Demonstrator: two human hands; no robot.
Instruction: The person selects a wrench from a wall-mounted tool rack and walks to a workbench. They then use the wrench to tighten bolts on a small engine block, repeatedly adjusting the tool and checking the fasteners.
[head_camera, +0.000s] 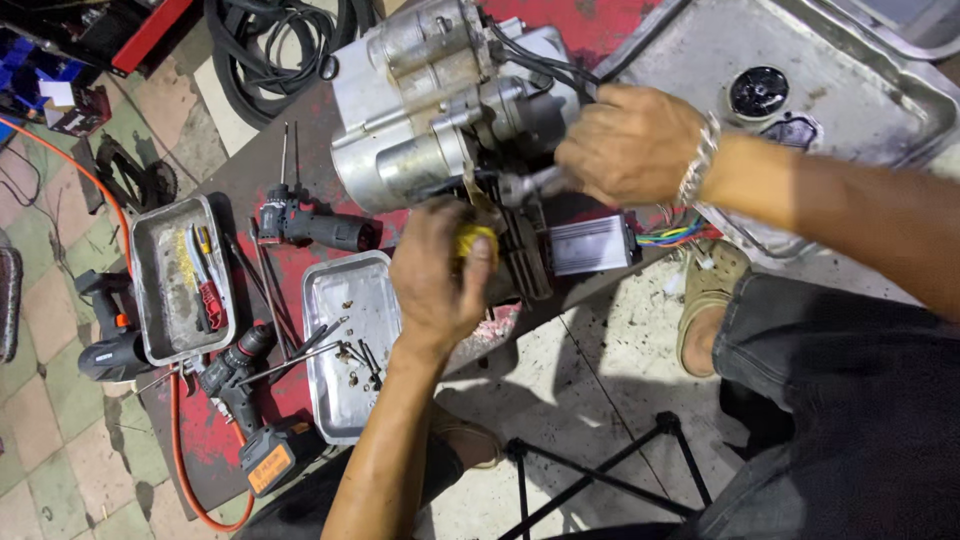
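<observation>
Fingers of the left hand (438, 275) curl tight around a yellow-handled tool (476, 243), whose working end disappears behind the hand, so its kind cannot be told. Fingers of the right hand (630, 142) close over a silver metal tool (530, 183) that pokes out leftward; how far it reaches into the machine is hidden by the knuckles. Both tools meet at the grey motor assembly (440, 100), which lies on the worn red workbench (290, 270) just above the left hand, its top edge cut off by the frame. Black cables (540, 62) run across it, and a small finned silver box (590, 243) with coloured wires (675, 236) sits beside its lower right.

Left of the hand, a steel tray (350, 300) holds small screws and a few thin rods. Farther left, a second tray (160, 290) holds a red-handled tool and brassy bits too small to make out. Cordless drills (315, 228) lie between and below the trays. A large dented metal pan (860, 90) at upper right holds a round black part (757, 91).
</observation>
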